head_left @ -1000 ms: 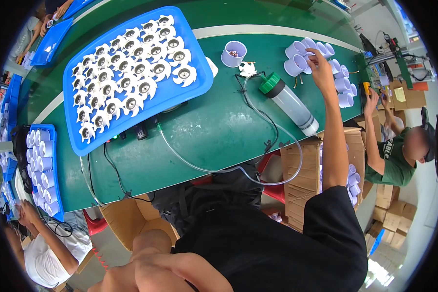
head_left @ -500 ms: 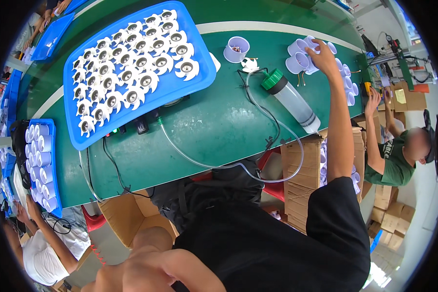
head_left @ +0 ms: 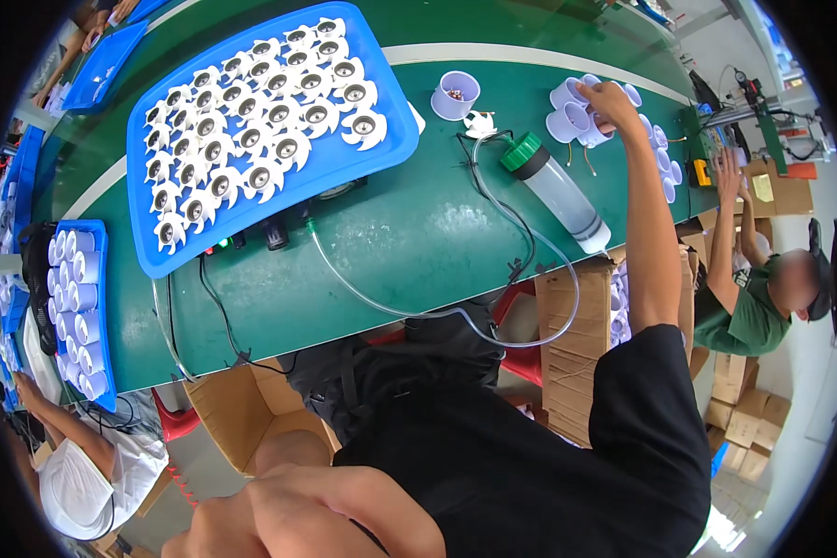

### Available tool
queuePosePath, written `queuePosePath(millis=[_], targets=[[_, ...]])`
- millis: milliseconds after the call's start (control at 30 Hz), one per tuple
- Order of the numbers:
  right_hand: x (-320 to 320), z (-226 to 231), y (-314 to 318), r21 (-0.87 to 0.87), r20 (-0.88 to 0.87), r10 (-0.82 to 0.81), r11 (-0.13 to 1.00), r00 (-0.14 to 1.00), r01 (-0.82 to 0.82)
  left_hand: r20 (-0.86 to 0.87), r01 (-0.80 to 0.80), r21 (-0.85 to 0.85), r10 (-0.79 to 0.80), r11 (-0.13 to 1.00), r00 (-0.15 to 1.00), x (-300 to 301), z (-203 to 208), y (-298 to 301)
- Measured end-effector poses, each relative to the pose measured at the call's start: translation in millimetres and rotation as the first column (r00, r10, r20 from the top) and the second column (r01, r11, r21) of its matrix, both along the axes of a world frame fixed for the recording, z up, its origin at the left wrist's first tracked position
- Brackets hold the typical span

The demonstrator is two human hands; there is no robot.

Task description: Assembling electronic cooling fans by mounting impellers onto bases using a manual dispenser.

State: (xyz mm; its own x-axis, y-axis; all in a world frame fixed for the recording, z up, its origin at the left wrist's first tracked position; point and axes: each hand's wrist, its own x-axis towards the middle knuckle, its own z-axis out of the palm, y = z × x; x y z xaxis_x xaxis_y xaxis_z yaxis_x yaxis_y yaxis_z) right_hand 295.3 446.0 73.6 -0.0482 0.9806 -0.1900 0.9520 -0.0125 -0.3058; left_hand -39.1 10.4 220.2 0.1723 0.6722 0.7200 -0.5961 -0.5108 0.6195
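My right hand (head_left: pixel 612 104) reaches to the far right of the green table, its fingers bent over the rim of a pale lilac plastic cup (head_left: pixel 593 139). Other such cups (head_left: pixel 567 123) stand close around it, and thin yellowish wires (head_left: pixel 590 161) hang out on the near side. Part of each fingertip is hidden by the cup and the hand itself. Low in the picture, bare skin of what seems to be my left hand or arm (head_left: pixel 344 507) looms very near; no fingers can be made out there.
A blue tray (head_left: pixel 395 139) of white impellers sits at the left. A clear cylinder with a green cap (head_left: pixel 567 200) lies by a looped hose (head_left: pixel 381 305). A cup of small parts (head_left: pixel 455 110) stands behind. Cardboard boxes (head_left: pixel 572 349) line the near edge; co-workers sit at both sides.
My right hand has come slightly nearer and closed over a cup, whose wires have shifted right. The left-side skin has moved a little. The right co-worker's hands have shifted.
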Motion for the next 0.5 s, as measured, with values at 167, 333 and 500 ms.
queuePosePath(millis=[167,333,500], targets=[[9,-2,-7,-0.030,-0.051,0.048,0.998,0.998,-0.050,0.021,0.016,-0.055,-0.015,0.998,1.000,1,-5,0],[5,2,-22,-0.063,-0.024,0.123,0.990,0.992,-0.124,-0.007,0.039,-0.012,-0.039,0.999,0.999,-4,-5,4],[10,6,-40,-0.116,-0.133,0.129,0.983,0.983,-0.145,-0.012,-0.199,-0.098,0.199,0.975,0.980,18,-5,-3]])
